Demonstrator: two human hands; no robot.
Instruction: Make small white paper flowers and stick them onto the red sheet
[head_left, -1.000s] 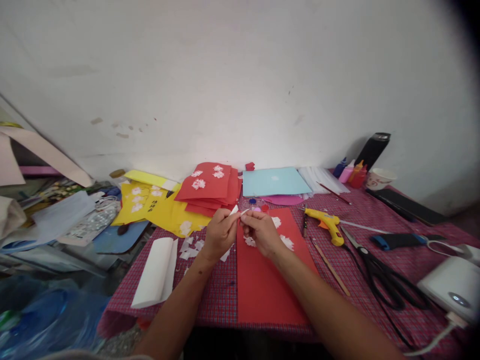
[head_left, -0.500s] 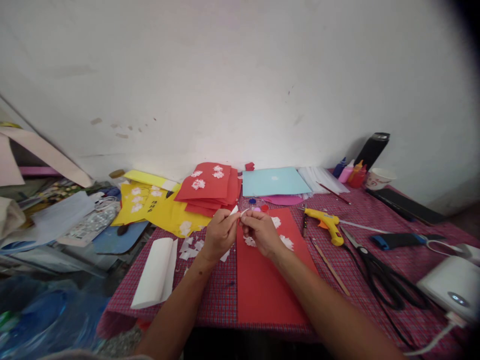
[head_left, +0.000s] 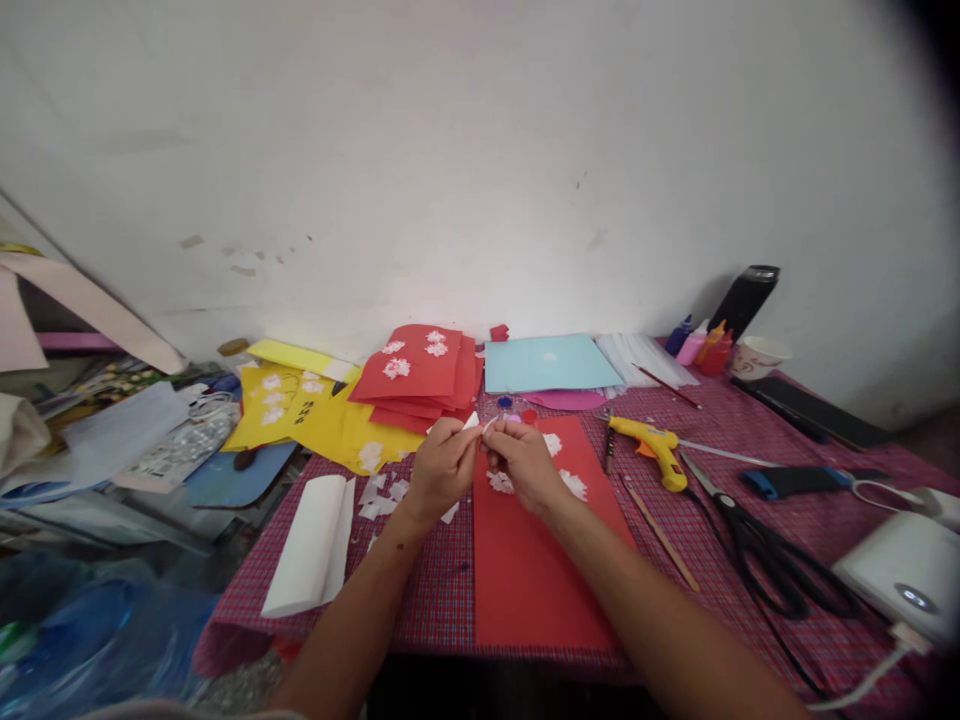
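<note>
My left hand [head_left: 444, 465] and my right hand [head_left: 523, 462] meet fingertip to fingertip above the left edge of a red paper sheet [head_left: 551, 590]. Both are closed in a pinch on a small piece of white paper [head_left: 471, 421], whose tip sticks up past the left fingers; most of it is hidden. White paper flowers [head_left: 574, 485] lie on the upper part of the red sheet, partly behind my right hand. Left of my hands, small cut white paper pieces [head_left: 381, 498] are scattered on the checked cloth. A roll of white paper [head_left: 306, 545] rests farther left.
Behind are red sheets with white flowers [head_left: 405, 365], yellow sheets [head_left: 341, 430] and a light blue sheet [head_left: 551, 363]. To the right lie a yellow glue gun [head_left: 651, 445], a wooden stick [head_left: 664, 538], black scissors [head_left: 765, 555], a utility knife [head_left: 799, 482] and a white device [head_left: 904, 575]. Paint bottles [head_left: 705, 345] stand beside a paper cup [head_left: 759, 356].
My fingers have shifted very slightly around the small white paper. Everything else stays where it was.
</note>
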